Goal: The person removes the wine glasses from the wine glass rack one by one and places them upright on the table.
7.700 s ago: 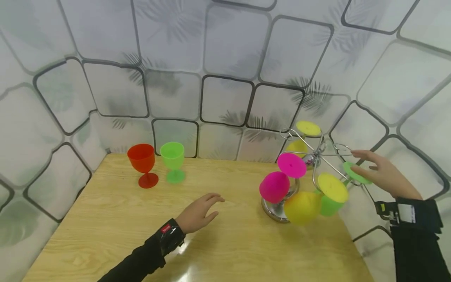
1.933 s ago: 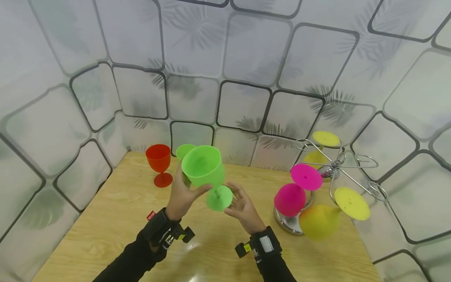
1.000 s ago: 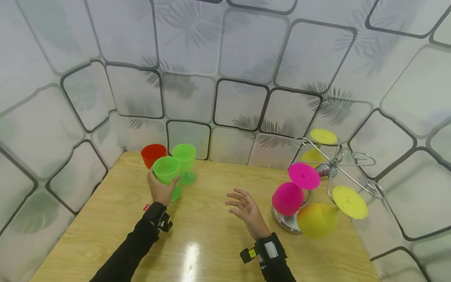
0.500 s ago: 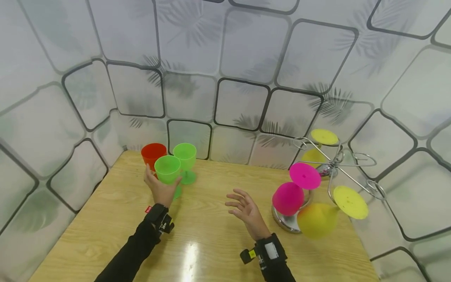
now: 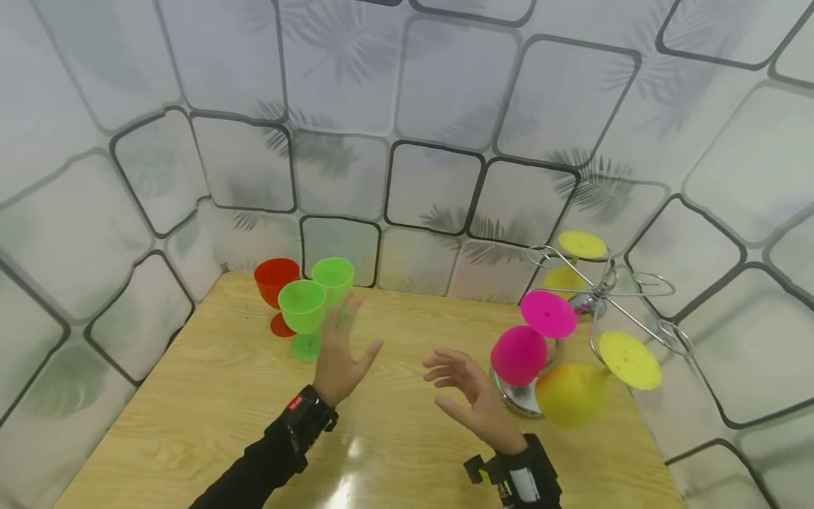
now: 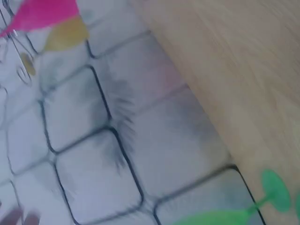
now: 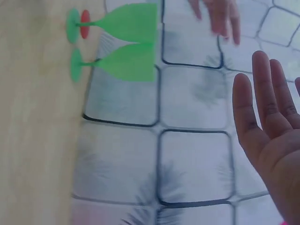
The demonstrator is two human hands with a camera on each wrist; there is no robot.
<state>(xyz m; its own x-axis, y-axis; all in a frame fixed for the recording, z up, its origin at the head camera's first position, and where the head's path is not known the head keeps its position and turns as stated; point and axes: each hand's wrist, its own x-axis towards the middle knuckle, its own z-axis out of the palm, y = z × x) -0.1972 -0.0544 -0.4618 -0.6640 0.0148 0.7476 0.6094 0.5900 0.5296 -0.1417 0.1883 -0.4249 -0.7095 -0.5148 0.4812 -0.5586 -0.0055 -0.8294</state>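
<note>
Your left hand (image 5: 339,364) and right hand (image 5: 475,401) hang free, fingers loose, over the wood-grain table (image 5: 394,445). The nearer green cup (image 5: 302,307) stands on it beside your left hand, before the leaf-patterned wall (image 5: 337,92).

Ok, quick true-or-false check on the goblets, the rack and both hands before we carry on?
1. Neither the left hand nor the right hand holds a goblet. True.
2. The red goblet and both green goblets stand upright on the table. True.
3. Every goblet on the rack is yellow. False: the metal rack carries one magenta goblet and two yellow goblets.
4. The magenta goblet hangs with its foot uppermost. True.
5. In the head view, the red goblet is right of both green ones. False: it is left of them.
</note>
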